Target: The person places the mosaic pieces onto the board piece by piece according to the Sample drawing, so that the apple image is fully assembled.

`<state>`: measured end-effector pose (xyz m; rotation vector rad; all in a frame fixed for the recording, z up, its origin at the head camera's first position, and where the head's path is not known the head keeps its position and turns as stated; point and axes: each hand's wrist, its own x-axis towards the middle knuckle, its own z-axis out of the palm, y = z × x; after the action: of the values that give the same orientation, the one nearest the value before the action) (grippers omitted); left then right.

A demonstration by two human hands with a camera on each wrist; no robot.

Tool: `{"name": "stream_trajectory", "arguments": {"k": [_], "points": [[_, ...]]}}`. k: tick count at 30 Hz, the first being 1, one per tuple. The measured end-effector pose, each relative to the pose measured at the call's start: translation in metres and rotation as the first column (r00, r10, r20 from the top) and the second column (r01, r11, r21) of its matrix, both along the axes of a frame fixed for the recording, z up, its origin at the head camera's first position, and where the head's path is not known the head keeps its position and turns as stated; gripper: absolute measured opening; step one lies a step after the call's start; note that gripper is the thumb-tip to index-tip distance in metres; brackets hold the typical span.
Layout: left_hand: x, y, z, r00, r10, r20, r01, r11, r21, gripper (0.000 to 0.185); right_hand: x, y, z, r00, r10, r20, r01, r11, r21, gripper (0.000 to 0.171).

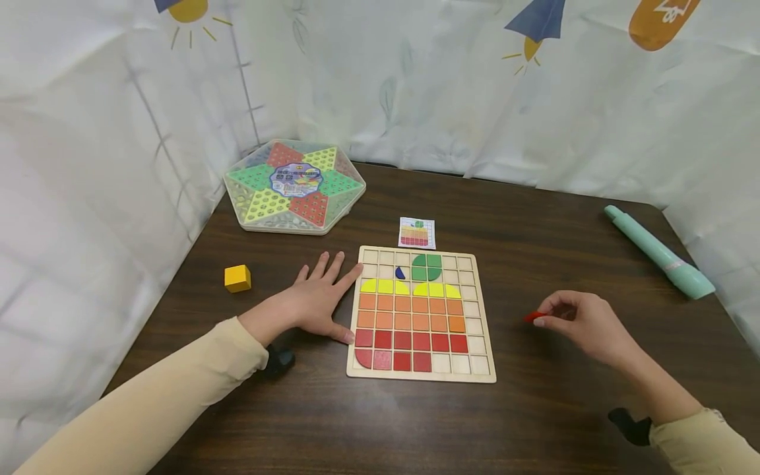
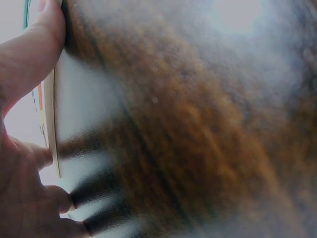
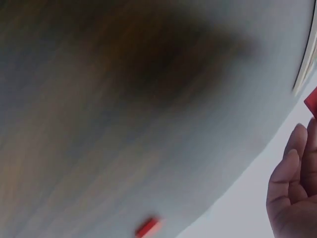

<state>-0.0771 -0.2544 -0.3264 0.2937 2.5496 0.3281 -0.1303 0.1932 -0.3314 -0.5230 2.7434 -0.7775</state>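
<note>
A wooden puzzle board [image 1: 473, 308] lies in the middle of the dark table, its grid partly filled with red, orange, yellow and green tiles that form an apple. My left hand [image 1: 323, 300] rests flat on the table against the board's left edge, with the fingers spread and the thumb [image 2: 34, 54] touching the board's edge [image 2: 49, 114]. To the right of the board, my right hand [image 1: 552, 316] pinches a small red tile [image 1: 533, 316] just above the table. In the right wrist view the tile [image 3: 311, 101] shows at the fingertips [image 3: 292, 148]. A second small red piece [image 3: 147, 227] lies on the table.
A hexagonal Chinese checkers box [image 1: 295, 187] sits at the back left and a yellow cube [image 1: 237, 278] left of my left hand. A small pattern card [image 1: 416, 232] lies behind the board. A mint-green tube [image 1: 659, 252] lies at the right. White printed cloth surrounds the table [image 1: 534, 218].
</note>
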Motion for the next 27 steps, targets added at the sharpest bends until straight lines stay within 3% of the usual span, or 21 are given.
{"name": "stream_trajectory", "arguments": {"k": [12,21,27], "points": [[0.0,0.0,0.0,1.0,-0.004,-0.001,0.004,1.0,0.001,0.122,0.031,-0.071,-0.001,0.977,0.173,0.122,-0.156,0.979,-0.133,0.009],[0.0,-0.001,-0.001,1.0,0.002,0.0,-0.002,1.0,-0.003,0.123,0.041,-0.096,-0.003,0.94,0.318,0.127,-0.289,0.935,-0.205,0.005],[0.0,0.0,0.0,1.0,-0.001,0.006,0.001,1.0,0.001,0.122,0.042,-0.104,-0.007,0.927,0.346,0.142,-0.321,0.931,-0.175,0.007]]}}
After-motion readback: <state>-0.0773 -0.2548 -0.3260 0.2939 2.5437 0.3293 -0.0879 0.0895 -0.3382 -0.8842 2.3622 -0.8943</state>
